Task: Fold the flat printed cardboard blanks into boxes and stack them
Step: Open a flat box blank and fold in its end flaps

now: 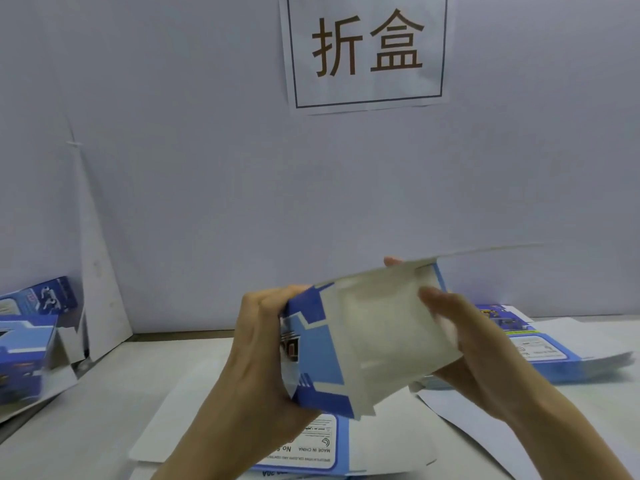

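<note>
Left hand (263,341): fingers curled, grasping left end of blue-and-white printed cardboard box (346,344).
Right hand (474,355): fingers grasping box's right side.
Box: partly folded, held above white table (86,420), centre.
Flat blanks (540,344): far right.

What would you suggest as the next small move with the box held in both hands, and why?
Probably fold the long flap down and tuck it in. The box looks largely formed: the left hand grips its printed end and the right hand holds the other side, while that flap juts out flat from the top edge, leaving the box open.
</note>
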